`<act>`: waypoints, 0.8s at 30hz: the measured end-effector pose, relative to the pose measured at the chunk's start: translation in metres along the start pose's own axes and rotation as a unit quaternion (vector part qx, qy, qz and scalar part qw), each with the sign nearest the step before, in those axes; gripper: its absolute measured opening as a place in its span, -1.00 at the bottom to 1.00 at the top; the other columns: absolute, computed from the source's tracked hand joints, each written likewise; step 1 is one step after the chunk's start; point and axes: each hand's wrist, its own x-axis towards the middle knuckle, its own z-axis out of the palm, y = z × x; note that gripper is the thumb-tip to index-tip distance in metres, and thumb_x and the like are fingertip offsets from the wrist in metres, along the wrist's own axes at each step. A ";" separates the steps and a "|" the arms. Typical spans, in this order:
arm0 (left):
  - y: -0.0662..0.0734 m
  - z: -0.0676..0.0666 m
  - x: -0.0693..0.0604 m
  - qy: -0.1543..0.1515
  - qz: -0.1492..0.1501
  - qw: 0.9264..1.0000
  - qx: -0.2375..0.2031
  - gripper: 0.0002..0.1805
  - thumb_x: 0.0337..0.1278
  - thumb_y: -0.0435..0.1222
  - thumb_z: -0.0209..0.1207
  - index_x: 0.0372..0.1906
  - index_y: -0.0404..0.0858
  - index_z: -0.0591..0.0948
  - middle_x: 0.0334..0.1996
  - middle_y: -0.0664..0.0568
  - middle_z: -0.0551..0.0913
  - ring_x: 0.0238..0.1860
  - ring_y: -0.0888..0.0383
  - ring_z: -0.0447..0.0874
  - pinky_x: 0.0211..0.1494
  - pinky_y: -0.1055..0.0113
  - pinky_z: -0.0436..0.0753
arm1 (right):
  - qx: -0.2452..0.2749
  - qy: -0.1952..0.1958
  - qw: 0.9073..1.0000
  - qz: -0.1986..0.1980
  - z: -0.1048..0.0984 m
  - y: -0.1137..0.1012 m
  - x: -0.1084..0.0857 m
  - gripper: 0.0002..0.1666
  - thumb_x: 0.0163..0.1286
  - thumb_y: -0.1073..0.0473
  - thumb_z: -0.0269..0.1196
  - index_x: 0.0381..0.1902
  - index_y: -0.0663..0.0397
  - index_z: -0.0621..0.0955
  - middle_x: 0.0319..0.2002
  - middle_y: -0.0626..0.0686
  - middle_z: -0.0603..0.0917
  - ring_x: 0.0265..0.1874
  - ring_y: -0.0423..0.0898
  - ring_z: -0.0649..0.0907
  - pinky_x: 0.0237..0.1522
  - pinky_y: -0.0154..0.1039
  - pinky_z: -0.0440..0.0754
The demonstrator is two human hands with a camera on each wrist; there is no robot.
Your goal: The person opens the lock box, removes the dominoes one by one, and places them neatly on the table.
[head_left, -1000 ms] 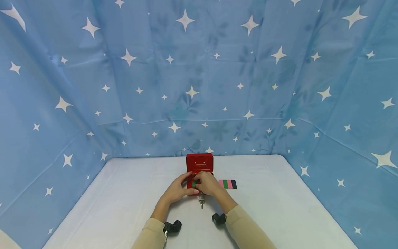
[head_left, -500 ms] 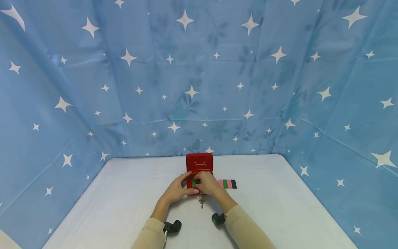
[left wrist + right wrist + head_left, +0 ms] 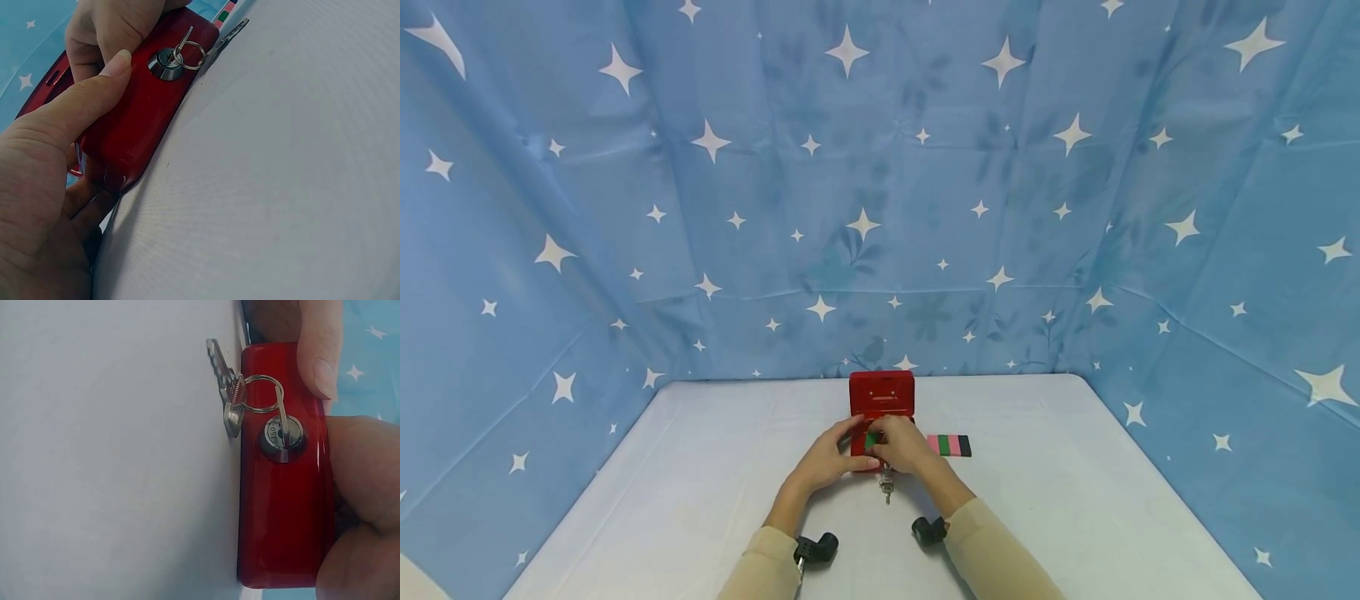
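Observation:
A small red cash box (image 3: 882, 393) stands at the middle of the table with its lid raised. My left hand (image 3: 826, 459) grips its left end, the thumb across the front wall in the left wrist view. My right hand (image 3: 901, 443) reaches into the box from the right, thumb and forefinger around a small green piece (image 3: 870, 439); most of that piece is covered by the fingers. On the front wall is a round lock (image 3: 282, 434) with a key in it. From that key's ring (image 3: 262, 378) hangs a second key (image 3: 226, 384).
Right of the box lies a flat row of pink, green and black pieces (image 3: 949, 445) side by side. White cloth covers the table (image 3: 700, 483). A blue curtain with stars (image 3: 880, 250) rises behind it. Each wrist wears a small black camera.

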 end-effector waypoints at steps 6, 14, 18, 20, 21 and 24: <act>0.000 0.000 0.000 -0.001 -0.001 1.000 -0.002 0.04 0.02 0.07 0.53 0.59 -0.09 0.32 0.59 -0.08 0.30 0.61 -0.18 0.23 0.58 -0.25 0.30 | 0.014 0.000 1.000 0.009 0.001 0.002 -0.001 -0.59 0.28 0.14 0.51 0.08 0.11 0.75 -0.09 0.04 0.78 -0.27 -0.14 0.66 -0.04 -0.13 0.80; -0.001 0.001 0.000 0.002 -0.008 1.000 -0.002 0.03 0.02 0.09 0.53 0.59 -0.07 0.33 0.59 -0.07 0.31 0.60 -0.19 0.24 0.57 -0.27 0.32 | 0.053 0.010 0.998 0.012 0.000 0.004 -0.001 -0.60 0.27 0.14 0.51 0.04 0.12 0.74 -0.13 0.03 0.79 -0.27 -0.14 0.66 -0.09 -0.15 0.79; -0.002 0.001 0.000 0.002 -0.010 1.000 0.000 0.03 0.02 0.09 0.53 0.59 -0.07 0.34 0.59 -0.09 0.31 0.59 -0.20 0.25 0.56 -0.27 0.33 | 0.071 0.030 0.997 -0.015 -0.001 0.008 -0.003 -0.60 0.31 0.15 0.49 0.07 0.15 0.72 -0.07 0.09 0.78 -0.23 -0.13 0.68 -0.10 -0.18 0.77; -0.002 0.001 -0.001 0.003 -0.011 1.000 0.000 0.03 0.01 0.09 0.53 0.59 -0.07 0.34 0.58 -0.09 0.32 0.59 -0.21 0.26 0.55 -0.27 0.34 | 0.078 0.038 0.996 -0.025 -0.001 0.009 -0.004 -0.60 0.34 0.15 0.47 0.10 0.14 0.71 -0.04 0.09 0.77 -0.20 -0.14 0.67 -0.10 -0.23 0.75; -0.001 0.001 -0.001 0.004 -0.011 1.000 0.000 0.03 0.01 0.09 0.53 0.58 -0.07 0.34 0.58 -0.09 0.32 0.59 -0.21 0.26 0.55 -0.27 0.35 | 0.083 0.041 0.995 -0.028 -0.001 0.010 -0.005 -0.60 0.36 0.15 0.46 0.11 0.14 0.71 -0.03 0.09 0.76 -0.19 -0.14 0.68 -0.10 -0.25 0.74; 0.000 0.000 -0.001 0.005 -0.012 1.000 0.001 0.02 0.02 0.09 0.53 0.58 -0.06 0.35 0.58 -0.10 0.32 0.58 -0.21 0.27 0.54 -0.28 0.35 | 0.094 0.045 0.994 -0.032 -0.003 0.009 -0.006 -0.60 0.39 0.14 0.44 0.14 0.13 0.70 -0.04 0.06 0.75 -0.18 -0.14 0.67 -0.10 -0.27 0.73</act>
